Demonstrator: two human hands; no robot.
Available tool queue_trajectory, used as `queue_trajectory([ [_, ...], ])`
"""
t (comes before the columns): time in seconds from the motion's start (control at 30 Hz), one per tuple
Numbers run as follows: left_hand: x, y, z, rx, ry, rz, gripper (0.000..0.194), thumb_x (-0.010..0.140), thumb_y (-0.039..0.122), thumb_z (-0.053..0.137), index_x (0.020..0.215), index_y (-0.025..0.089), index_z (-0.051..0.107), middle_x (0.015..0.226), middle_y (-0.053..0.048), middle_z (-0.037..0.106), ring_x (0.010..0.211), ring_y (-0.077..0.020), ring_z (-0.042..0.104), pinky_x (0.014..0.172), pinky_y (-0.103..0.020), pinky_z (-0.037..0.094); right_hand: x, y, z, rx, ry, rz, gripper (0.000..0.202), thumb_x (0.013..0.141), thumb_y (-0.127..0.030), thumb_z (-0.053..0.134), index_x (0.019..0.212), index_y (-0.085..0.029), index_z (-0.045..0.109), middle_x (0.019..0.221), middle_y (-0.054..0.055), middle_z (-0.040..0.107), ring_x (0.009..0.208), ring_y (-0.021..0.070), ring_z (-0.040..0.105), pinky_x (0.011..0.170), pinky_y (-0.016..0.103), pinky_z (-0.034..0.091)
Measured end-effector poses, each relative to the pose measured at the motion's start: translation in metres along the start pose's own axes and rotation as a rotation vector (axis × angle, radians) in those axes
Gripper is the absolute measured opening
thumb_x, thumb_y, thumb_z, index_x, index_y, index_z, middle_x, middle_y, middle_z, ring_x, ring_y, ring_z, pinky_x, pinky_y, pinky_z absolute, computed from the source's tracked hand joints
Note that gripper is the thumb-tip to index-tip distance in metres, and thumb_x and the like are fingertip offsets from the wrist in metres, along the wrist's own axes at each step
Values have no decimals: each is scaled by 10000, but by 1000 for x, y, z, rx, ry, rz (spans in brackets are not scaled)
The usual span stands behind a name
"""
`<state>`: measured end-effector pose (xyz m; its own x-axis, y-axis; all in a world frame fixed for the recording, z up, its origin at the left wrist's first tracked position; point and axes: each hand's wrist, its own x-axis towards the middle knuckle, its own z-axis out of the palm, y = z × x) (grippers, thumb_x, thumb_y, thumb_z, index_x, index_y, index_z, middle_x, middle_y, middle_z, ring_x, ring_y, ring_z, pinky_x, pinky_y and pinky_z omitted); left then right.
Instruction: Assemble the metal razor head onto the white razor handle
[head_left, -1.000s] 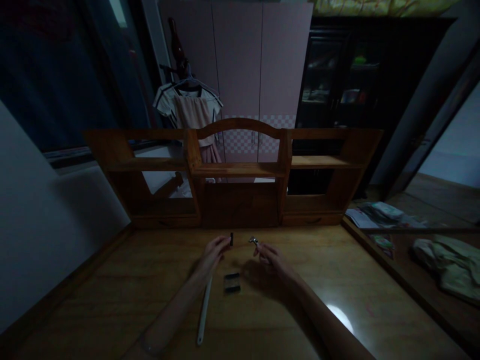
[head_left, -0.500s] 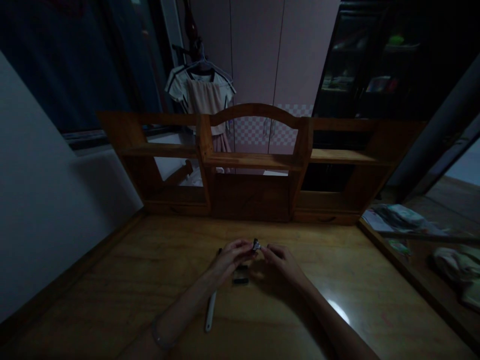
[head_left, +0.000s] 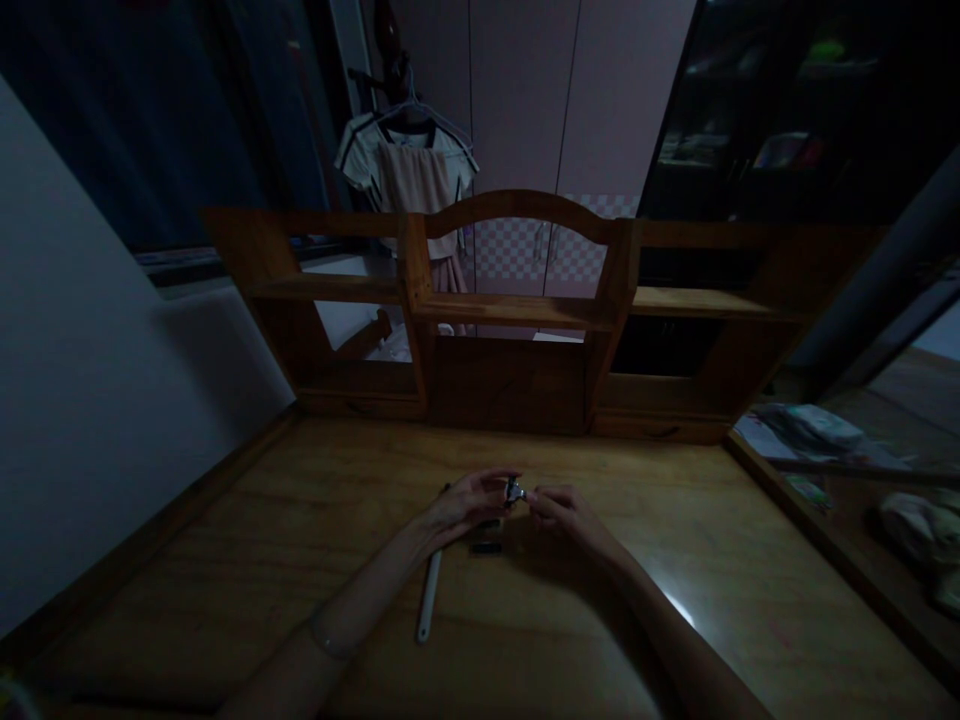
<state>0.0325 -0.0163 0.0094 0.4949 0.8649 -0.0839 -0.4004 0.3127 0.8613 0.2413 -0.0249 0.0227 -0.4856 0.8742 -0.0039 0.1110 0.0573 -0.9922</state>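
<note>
A small shiny metal piece with dark parts is held up between my hands, above the tabletop. Its exact kind is too small and dim to tell. My left hand grips its left side between thumb and fingers. From the right, my right hand pinches its silver end, with the other fingers curled in. Under my left wrist lies a slim white handle, its dark far tip showing beyond the hand. Just below my left fingers, a small dark bar-shaped item rests on the table, partly covered by the hand.
The glossy wooden tabletop runs back to a wooden shelf unit along its far edge. A white wall borders the left. Beyond the raised right edge lie cloth items. Clothes hang behind the shelf.
The view has shifted slightly. My left fingers are straighter and a little looser around the metal piece, which shows more. My right hand still pinches its end.
</note>
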Motion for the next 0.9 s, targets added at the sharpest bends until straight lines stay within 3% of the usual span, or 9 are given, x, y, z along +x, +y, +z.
queue_trajectory([
  [0.17,-1,0,1,21,20,-1,471,646,257,803,1089,172,663,996,-77,670,813,-136,618,743,-234,470,1,0,-2,36,-5,-7,459,818,-545,550,580,-158,484,552,-40,353,502,81,301,465,230,192],
  [0.4,-1,-1,0,-8,0,24,468,659,234,794,1105,177,663,931,-65,679,815,-136,619,758,-242,473,-1,-2,-5,-48,25,-45,441,817,-499,576,548,-157,505,530,-32,383,510,90,335,475,241,201],
  [0.9,-4,0,1,45,14,-12,484,650,246,795,1112,176,667,959,-66,666,737,-115,596,658,-215,461,0,-1,-5,-102,43,-71,428,816,-494,573,546,-164,537,517,-35,402,512,97,356,494,239,234],
])
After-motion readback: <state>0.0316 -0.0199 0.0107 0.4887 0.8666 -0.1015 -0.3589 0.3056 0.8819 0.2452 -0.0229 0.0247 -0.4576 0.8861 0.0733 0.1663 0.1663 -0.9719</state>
